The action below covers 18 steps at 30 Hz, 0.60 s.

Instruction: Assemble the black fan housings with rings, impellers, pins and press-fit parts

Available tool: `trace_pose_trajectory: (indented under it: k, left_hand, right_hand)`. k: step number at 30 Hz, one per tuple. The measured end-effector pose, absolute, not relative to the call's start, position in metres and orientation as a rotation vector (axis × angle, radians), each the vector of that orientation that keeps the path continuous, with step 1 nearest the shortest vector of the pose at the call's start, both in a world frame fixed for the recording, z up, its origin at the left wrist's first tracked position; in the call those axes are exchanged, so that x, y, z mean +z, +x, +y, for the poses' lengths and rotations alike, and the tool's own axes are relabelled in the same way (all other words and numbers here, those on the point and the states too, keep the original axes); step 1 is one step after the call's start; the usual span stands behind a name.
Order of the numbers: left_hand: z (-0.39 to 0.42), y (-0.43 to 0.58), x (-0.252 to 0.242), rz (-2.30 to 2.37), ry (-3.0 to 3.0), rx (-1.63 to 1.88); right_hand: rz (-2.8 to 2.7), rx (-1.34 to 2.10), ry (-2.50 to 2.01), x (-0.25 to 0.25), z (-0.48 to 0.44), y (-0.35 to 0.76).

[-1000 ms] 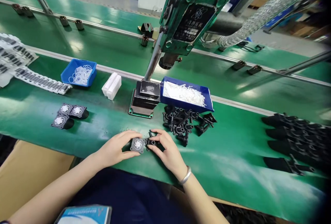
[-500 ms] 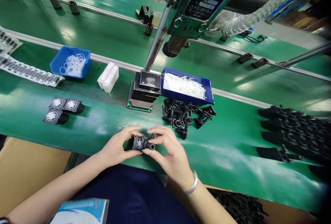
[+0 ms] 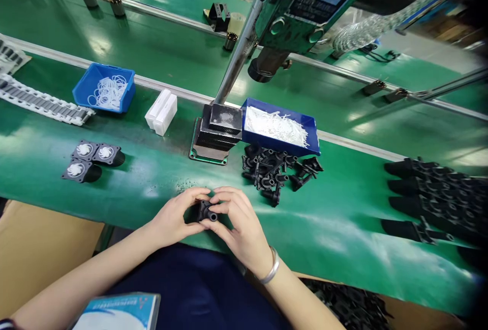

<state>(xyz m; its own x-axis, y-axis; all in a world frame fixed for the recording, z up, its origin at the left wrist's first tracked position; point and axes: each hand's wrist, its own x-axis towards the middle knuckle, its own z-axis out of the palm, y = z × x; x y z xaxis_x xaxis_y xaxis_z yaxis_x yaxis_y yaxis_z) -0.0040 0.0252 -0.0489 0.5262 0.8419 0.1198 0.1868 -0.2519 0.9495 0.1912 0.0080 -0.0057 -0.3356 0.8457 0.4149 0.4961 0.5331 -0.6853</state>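
Note:
At the bench's near edge my left hand [image 3: 173, 220] is closed around a black plastic pump body, which is mostly hidden by the fingers and the part over it. My right hand [image 3: 242, 231] pinches a black pump cover [image 3: 208, 212] with a short round spout, set against the body's face. The spout points towards me. To the left lie three black pump bodies [image 3: 84, 161] with white impellers in their faces. A loose pile of black pump covers [image 3: 269, 170] is to the right of my hands.
A green press [image 3: 301, 20] rises over its black base block [image 3: 219, 126]. Behind the bench parts are a blue bin of white rings [image 3: 125, 88], a white block [image 3: 161, 112] and a blue tray of white strips [image 3: 312, 142]. Rows of black assemblies [image 3: 430, 192] stand at the right.
My right hand has moved left with the pump cover and brought it over the face of the pump body. The white impeller that showed there is now covered.

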Motion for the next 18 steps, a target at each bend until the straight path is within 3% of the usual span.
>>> trace_pose_trajectory:
  k: [13, 18]
  left_hand:
    - [0.023, -0.005, -0.040, 0.938, 1.907, 0.785]
    - [0.051, -0.005, 0.002, 0.828, 2.082, 0.963]
  right_hand:
    - [-1.941, 0.682, -1.096, -0.016, 0.008, 0.189]
    - [-2.011, 0.565, -1.095, 0.028, 0.031, 0.214]
